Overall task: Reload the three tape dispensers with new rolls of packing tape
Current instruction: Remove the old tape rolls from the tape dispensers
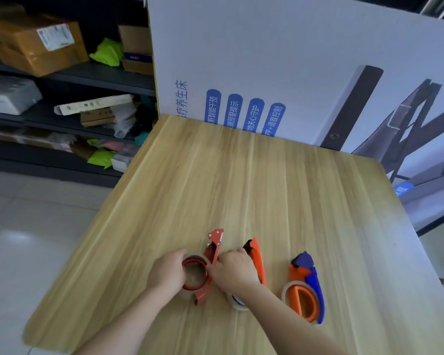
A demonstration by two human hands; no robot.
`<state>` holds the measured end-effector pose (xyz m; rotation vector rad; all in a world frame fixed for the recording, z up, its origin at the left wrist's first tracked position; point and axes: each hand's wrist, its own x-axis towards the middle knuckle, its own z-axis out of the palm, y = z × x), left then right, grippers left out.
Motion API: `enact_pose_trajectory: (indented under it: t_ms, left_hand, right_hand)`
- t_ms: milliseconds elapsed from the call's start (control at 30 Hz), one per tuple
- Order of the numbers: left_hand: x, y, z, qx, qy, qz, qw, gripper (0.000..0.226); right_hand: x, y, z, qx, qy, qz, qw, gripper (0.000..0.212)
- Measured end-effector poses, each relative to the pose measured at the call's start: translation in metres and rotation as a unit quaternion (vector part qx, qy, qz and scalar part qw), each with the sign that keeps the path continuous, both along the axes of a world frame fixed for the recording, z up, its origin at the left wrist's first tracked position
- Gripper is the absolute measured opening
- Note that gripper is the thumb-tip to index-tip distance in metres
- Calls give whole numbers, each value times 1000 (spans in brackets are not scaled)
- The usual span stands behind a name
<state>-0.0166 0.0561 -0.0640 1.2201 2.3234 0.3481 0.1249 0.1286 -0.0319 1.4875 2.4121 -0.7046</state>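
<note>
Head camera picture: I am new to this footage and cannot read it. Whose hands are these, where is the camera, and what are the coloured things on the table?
No machine here: a person wears the camera on the head, looking down at their own bare hands. On the wooden table lie three tape dispensers. The left hand grips the roll in the red dispenser, while the right hand rests on its frame. Beside it lies an orange dispenser, partly hidden by the right hand. At the right lies a blue and orange dispenser with a clear roll.
</note>
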Motion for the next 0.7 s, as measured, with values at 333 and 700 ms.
enact_pose_trajectory:
  t_ms: [333,700]
  left_hand:
    - [-63,44,21,91,-133,69,984,35]
    - [-127,73,27,141,-152,-140,968,13]
  right_hand:
    - [-39,40,19,-307,320,-289,848,47]
    - [-101,90,27,-270,397,-361,799,34]
